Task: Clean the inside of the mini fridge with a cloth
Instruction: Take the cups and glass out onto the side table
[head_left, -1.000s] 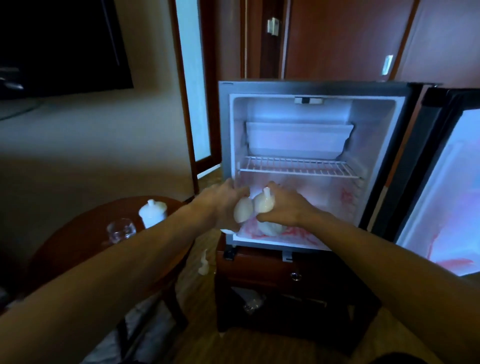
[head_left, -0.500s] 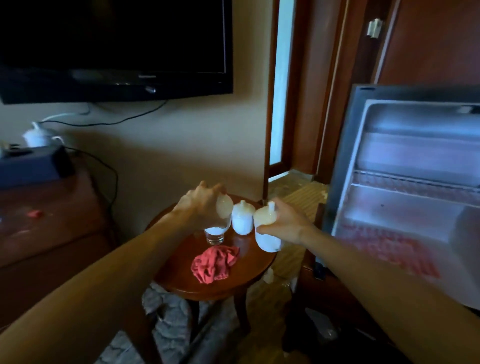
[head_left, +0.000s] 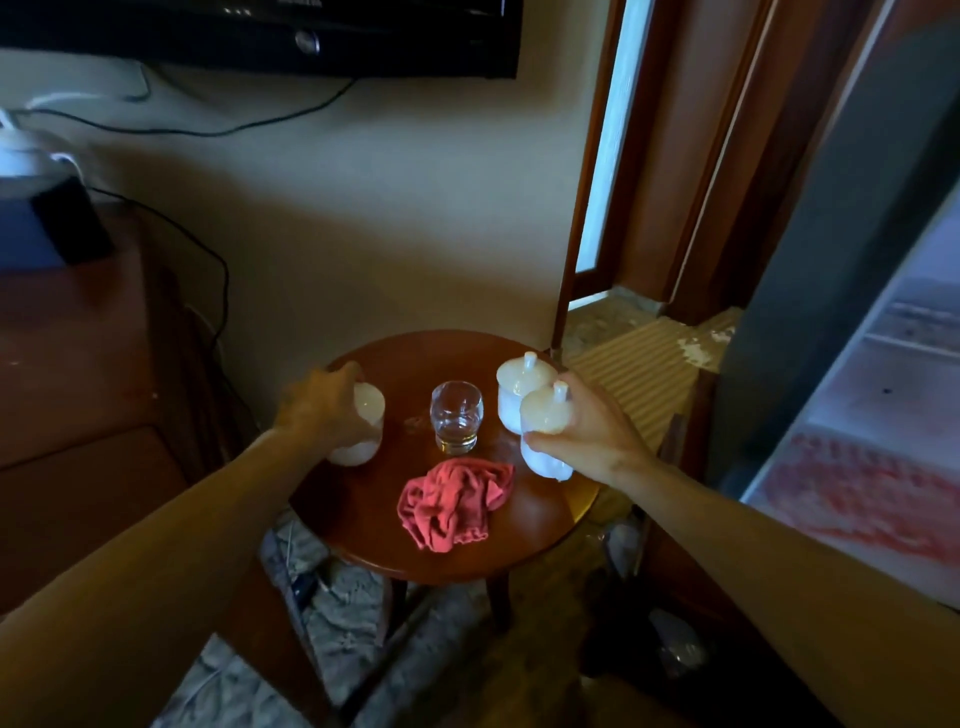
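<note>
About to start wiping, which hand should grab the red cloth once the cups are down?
Probably left: left hand lowers its white cup onto the table; right hand holds its lidded cup over the table's edge.

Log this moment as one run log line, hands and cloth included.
left hand: grips white cup | right hand: grips lidded white cup | red cloth: on round table, untouched | stage: emptying fridge

The red cloth (head_left: 456, 503) lies crumpled on the round table (head_left: 363, 540). The mini fridge (head_left: 852, 415) stands open at the right, white inside.
</note>
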